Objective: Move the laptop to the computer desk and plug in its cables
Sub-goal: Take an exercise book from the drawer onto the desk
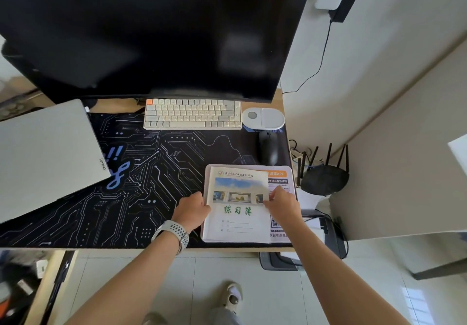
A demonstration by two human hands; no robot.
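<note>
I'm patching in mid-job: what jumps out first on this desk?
The big dark monitor fills the back of the desk, with a pale keyboard just below it. At the front right, the left hand and right hand hold the two side edges of a white exercise book lying on the circuit-pattern desk mat. The closed silver laptop sits at the left, angled over the mat's edge.

Both hands are gripping an exercise book (237, 213) lying on a leaflet (280, 180) on the desk mat (156, 173): left hand (192, 211) at its left edge, right hand (281, 204) at its right. Beyond the grip, a mouse (268, 150) is sitting; further back, a keyboard (192, 114) is lying under the monitor (156, 31). Well left of the grip, a closed laptop (48, 155) is resting partly on the mat. Right of the grip, off the desk, a router (324, 178) is standing.
</note>
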